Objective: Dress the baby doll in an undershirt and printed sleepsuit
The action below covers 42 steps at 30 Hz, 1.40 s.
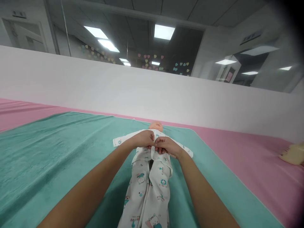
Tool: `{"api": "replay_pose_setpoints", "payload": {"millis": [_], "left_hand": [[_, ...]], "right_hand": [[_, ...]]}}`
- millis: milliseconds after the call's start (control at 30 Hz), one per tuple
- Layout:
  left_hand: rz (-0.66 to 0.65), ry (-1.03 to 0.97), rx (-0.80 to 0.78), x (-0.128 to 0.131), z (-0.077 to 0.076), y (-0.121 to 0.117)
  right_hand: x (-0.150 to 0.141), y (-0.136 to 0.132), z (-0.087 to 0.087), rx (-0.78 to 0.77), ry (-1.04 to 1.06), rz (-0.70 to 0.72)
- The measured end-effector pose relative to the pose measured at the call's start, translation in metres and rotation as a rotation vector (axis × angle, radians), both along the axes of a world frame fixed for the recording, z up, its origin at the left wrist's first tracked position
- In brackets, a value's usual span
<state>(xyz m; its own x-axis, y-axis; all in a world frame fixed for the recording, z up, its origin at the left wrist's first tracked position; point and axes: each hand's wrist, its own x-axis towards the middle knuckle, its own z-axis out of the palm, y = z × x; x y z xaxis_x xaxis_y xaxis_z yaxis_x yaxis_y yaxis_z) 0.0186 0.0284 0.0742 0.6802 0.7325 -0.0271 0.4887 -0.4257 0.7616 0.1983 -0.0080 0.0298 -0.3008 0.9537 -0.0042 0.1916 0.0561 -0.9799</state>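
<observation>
A baby doll (156,125) lies on its back with its head at the far end, dressed in a white printed shirt (143,154) and matching white printed trousers (159,186). Both hands meet over the middle of the shirt's front. My left hand (145,138) pinches the front edge of the shirt from the left, fingers closed. From the right, my right hand (167,145) pinches the same front edge, its fingertips touching those of the left. Whatever fastening lies between the fingertips is too small and covered to make out. The shirt's sleeves spread out to both sides.
Under the doll is a teal blanket (59,152), laid over a pink sheet (228,142). A low white wall (142,95) runs behind, with glass above it. At the right edge sits a pale yellowish object (293,154), partly cut off.
</observation>
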Motion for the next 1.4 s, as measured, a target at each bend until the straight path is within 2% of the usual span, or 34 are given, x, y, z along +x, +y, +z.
{"api": "replay_pose_setpoints", "payload": {"millis": [233, 433, 633, 967, 1400], "left_hand": [[0.004, -0.037, -0.032, -0.002, 0.0, 0.004], [0.003, 0.003, 0.028, 0.0, -0.002, 0.004], [0.013, 0.056, 0.124, 0.002, 0.002, -0.004], [-0.088, -0.256, -0.269, -0.009, -0.007, 0.01], [-0.081, -0.359, -0.312, -0.008, -0.016, 0.014]], "right_hand": [[-0.002, 0.0, 0.001, 0.008, -0.064, 0.008], [-0.003, 0.002, 0.0, 0.033, -0.098, -0.008], [-0.005, 0.001, 0.001, 0.031, -0.104, -0.006], [-0.006, -0.002, 0.004, 0.035, -0.086, -0.023], [-0.007, 0.001, 0.001, 0.003, -0.061, -0.047]]}}
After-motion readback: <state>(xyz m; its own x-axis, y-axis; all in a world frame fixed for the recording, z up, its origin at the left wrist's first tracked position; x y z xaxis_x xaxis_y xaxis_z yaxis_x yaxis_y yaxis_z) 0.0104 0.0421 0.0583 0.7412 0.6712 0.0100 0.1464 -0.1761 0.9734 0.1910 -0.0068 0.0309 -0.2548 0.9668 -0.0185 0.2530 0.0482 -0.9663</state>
